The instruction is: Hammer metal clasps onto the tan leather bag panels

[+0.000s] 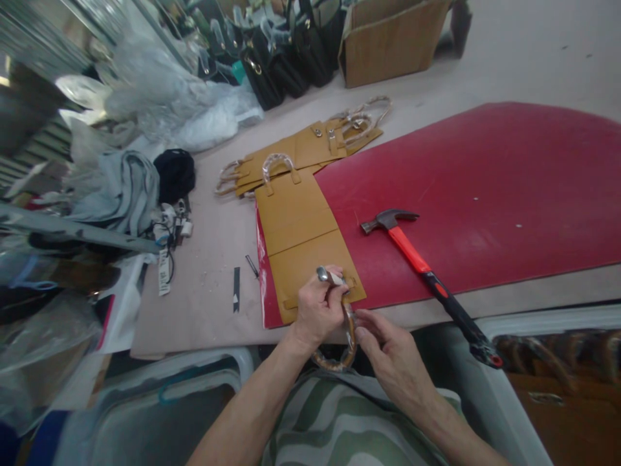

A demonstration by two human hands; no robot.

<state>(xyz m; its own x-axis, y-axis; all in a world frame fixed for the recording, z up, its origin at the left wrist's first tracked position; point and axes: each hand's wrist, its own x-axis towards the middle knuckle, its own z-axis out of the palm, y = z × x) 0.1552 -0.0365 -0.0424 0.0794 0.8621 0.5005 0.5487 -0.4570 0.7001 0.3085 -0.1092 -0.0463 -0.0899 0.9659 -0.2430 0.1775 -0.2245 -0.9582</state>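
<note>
My left hand is closed around a short metal punch with a rounded silver end, holding it over the near edge of a tan leather bag panel. Its working tip is hidden by my fingers. A plastic-wrapped handle loops off that near edge towards my body, and the fingers of my right hand pinch its right side. At the panel's far end stands a second wrapped handle. On the red mat, to the right of the panel, lies a claw hammer with a red and black grip.
More tan panels with wrapped handles lie behind. Black bags and a cardboard box stand farther back. A dark strip and small rod lie left. Bins flank me below the table edge.
</note>
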